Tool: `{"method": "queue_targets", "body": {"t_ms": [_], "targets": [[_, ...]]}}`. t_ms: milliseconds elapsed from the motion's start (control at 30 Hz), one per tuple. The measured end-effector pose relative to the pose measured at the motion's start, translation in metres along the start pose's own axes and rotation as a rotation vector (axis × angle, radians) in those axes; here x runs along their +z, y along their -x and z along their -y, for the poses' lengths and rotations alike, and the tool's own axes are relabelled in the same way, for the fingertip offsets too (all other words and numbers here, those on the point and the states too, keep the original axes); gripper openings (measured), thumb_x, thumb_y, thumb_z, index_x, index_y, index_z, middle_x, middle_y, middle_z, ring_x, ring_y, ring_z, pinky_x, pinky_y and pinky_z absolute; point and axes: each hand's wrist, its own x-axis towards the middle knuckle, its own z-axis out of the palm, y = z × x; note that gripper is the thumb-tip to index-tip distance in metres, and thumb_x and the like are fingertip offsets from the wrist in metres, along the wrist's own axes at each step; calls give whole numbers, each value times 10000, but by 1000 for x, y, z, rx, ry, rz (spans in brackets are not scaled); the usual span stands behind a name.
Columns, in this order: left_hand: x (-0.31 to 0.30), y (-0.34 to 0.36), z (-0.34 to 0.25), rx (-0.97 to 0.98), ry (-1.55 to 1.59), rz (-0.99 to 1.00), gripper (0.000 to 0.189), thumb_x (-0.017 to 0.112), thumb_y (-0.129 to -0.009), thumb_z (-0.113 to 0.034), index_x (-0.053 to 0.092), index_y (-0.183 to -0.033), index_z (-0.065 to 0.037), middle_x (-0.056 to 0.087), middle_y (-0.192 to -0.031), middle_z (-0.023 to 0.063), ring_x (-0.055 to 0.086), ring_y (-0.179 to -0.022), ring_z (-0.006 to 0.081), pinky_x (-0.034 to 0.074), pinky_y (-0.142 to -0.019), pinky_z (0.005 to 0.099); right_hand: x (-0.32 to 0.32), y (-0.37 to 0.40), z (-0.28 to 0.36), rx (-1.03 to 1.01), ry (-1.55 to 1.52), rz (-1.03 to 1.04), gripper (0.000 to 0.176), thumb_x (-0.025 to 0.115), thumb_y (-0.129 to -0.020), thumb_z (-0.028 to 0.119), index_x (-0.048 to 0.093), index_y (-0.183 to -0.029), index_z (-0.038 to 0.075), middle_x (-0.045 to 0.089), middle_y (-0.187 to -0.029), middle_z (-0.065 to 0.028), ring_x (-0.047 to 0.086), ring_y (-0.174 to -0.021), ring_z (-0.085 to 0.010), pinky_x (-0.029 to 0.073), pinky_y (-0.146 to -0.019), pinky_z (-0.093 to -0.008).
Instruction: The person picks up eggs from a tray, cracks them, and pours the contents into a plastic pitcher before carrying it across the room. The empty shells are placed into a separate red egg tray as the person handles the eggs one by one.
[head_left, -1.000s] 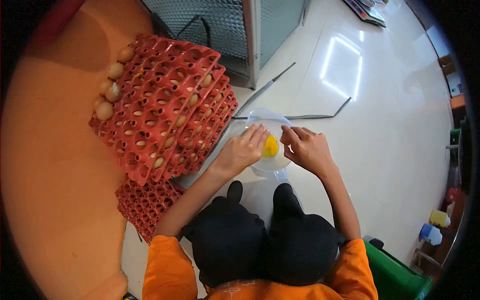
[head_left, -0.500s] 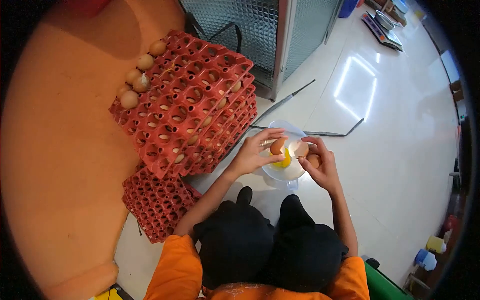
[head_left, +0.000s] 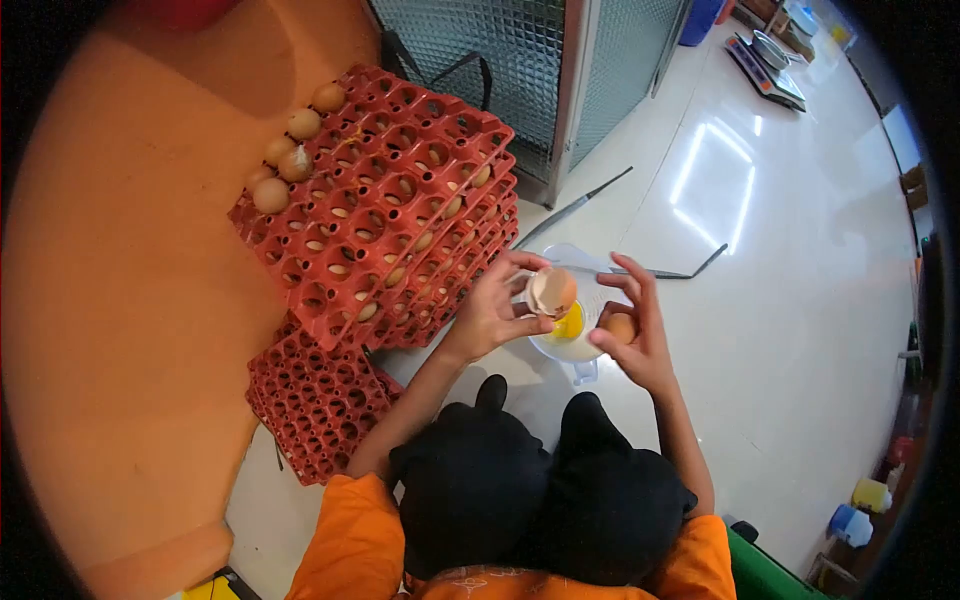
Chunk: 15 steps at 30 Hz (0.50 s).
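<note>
Between the thumb and fingers of my left hand [head_left: 497,311] are cracked, empty eggshells [head_left: 553,291], their hollow side showing. My right hand [head_left: 636,337] is curled around a whole brown egg [head_left: 620,327], with its index finger and thumb apart. Below both hands a clear plastic jug [head_left: 583,374] stands on the floor, with yellow yolk [head_left: 570,322] inside. Left of my hands is a tall stack of red egg trays [head_left: 380,200]; several brown eggs [head_left: 271,195] sit along its top left edge, and more show between the layers.
Smaller red trays [head_left: 318,405] lie below the big stack, beside an orange wall [head_left: 130,300]. A glass-panelled frame [head_left: 575,110] stands ahead. Black straps [head_left: 575,207] lie on the floor beyond the jug. A scale [head_left: 765,72] is at the far right.
The shell half that was in my right fingers is now with the other in my left hand. My right index finger and thumb have parted.
</note>
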Motion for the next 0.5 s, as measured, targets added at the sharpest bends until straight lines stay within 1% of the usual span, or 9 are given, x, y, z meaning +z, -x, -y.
{"method": "queue_targets", "body": {"t_ms": [67, 100, 133, 200, 233, 300, 367, 467, 500], "targets": [[-6, 14, -31, 177, -265, -45, 634, 761, -651, 5, 381, -1154, -62, 433, -1130, 64, 487, -1046, 174, 458, -864, 295, -10, 1, -1, 150, -245, -10, 412, 591, -834, 230, 437, -1171, 49, 472, -1151, -115, 600, -777, -196, 486, -570, -282], [-6, 23, -46, 288, -341, -187, 647, 764, -648, 2, 378, -1164, -56, 443, -1116, 72, 493, -1038, 178, 458, -856, 293, -14, 2, -1, 253, -373, -3, 396, 561, -857, 249, 432, -1176, 53, 457, -1142, -108, 591, -768, -175, 479, -540, -269], [-7, 33, -60, 397, -414, -328, 660, 767, -645, -1, 374, -1173, -51, 453, -1101, 79, 499, -1031, 181, 457, -848, 291, -11, 2, -2, 253, -456, -31, 337, 451, -913, 317, 464, -1126, 56, 495, -990, -101, 573, -734, -147, 468, -491, -251], [-15, 48, -83, 533, -713, -687, 668, 769, -655, -21, 364, -1186, -27, 458, -1115, 112, 511, -1011, 190, 453, -845, 297, -13, 0, -11, 402, -768, 7, 338, 418, -924, 342, 479, -1078, 47, 513, -956, -106, 576, -746, -159, 495, -506, -270], [-29, 54, -86, 574, -916, -854, 678, 746, -697, -44, 330, -1232, -15, 425, -1158, 132, 510, -1014, 223, 457, -854, 317, -15, -1, -16, 473, -924, 25, 346, 402, -929, 354, 486, -1055, 43, 522, -939, -108, 577, -751, -165, 508, -513, -280], [-47, 63, -92, 540, -1241, -1115, 629, 735, -722, -71, 347, -1211, 9, 437, -1174, 149, 506, -1036, 234, 439, -878, 336, -11, -2, -23, 521, -1075, 36, 366, 387, -931, 372, 498, -995, 29, 536, -893, -122, 580, -752, -185, 546, -531, -303], [-47, 64, -96, 448, -1343, -1072, 549, 723, -743, -116, 401, -1171, 6, 473, -1144, 144, 521, -1006, 219, 430, -869, 344, -8, -3, -28, 581, -1181, 63, 373, 385, -930, 377, 499, -991, 27, 536, -901, -133, 581, -753, -187, 557, -538, -304], [-35, 59, -103, 272, -1848, -1033, 484, 700, -769, -184, 445, -1139, -5, 507, -1104, 141, 537, -964, 226, 417, -855, 358, -2, -1, -30, 603, -1198, 88, 357, 387, -928, 378, 503, -963, 42, 545, -825, -128, 575, -738, -170, 540, -510, -287], [-37, 59, -102, 220, -1811, -1054, 487, 698, -769, -199, 448, -1141, -9, 510, -1103, 142, 536, -960, 232, 412, -855, 365, -2, -2, -31, 599, -1193, 100, 347, 391, -926, 377, 504, -957, 50, 549, -809, -121, 573, -732, -166, 527, -495, -283]]}}
